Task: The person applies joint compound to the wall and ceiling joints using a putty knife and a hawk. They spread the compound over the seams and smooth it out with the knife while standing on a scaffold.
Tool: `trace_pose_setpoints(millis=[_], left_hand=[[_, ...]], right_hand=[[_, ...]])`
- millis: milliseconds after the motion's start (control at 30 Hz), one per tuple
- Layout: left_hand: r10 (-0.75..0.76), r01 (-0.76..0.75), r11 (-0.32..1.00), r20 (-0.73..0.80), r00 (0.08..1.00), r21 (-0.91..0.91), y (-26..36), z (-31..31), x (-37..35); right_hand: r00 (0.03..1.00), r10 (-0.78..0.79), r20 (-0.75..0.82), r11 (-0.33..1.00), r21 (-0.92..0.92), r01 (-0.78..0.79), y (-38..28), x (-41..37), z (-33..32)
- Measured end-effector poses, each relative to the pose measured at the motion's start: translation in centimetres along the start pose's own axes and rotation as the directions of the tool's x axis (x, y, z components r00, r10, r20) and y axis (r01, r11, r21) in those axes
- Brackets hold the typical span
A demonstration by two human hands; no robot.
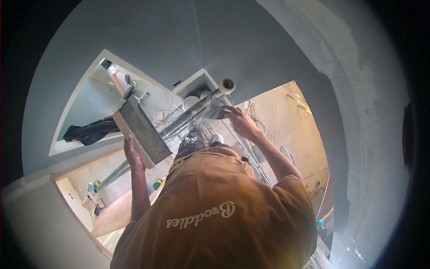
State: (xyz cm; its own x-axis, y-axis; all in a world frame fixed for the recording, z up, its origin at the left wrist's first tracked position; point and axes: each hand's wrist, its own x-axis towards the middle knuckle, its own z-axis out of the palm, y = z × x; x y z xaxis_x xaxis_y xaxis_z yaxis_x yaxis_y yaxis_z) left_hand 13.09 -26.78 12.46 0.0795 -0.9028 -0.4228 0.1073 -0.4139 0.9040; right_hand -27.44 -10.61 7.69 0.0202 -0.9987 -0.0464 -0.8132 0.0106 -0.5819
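Note:
My left hand (134,154) is closed around the pale side of a long, grey-smeared pan (142,132), which lies tilted in front of my chest. Its fingers are largely hidden behind the pan. On the other side, my right hand (241,122) grips a flat, greyish blade-like tool (212,110), partly seen and hard to make out. The tool is apart from the pan, over a long metal tube (190,112) with a round open end. Below my hands is my brown shirt (215,201) with pale lettering.
Grey board panels (148,31) surround me, with a white plaster band (345,76) curving down the right. Through openings below show dark cloth (92,131), a white bucket (191,103), cables (168,114) and metal poles.

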Motion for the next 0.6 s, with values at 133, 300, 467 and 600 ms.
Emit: trace_pose_setpoints(millis=[133, 300, 467, 600], left_hand=[[0.035, -0.036, 0.999, 0.083, 0.996, 0.008, 0.0, 1.8, 0.3], [0.070, -0.054, 0.996, 0.213, 0.975, -0.077, -0.6, 3.0, 1.0], [0.029, 0.029, 0.982, 0.303, 0.953, -0.186, -4.0, 4.7, 3.3], [0.272, -0.079, 0.951, 0.686, 0.675, -0.300, -5.7, 7.6, 4.7]], right_hand=[[0.988, 0.016, -0.156, 0.956, 0.292, 0.031, -0.1, -0.8, -1.1], [0.943, 0.315, -0.106, 0.622, 0.774, -0.121, 2.0, -2.0, 1.2], [0.932, 0.363, -0.020, 0.069, 0.998, -0.005, -3.6, -0.9, -2.5], [0.950, 0.273, -0.148, 0.194, 0.976, 0.096, -9.3, 1.0, -5.1]])
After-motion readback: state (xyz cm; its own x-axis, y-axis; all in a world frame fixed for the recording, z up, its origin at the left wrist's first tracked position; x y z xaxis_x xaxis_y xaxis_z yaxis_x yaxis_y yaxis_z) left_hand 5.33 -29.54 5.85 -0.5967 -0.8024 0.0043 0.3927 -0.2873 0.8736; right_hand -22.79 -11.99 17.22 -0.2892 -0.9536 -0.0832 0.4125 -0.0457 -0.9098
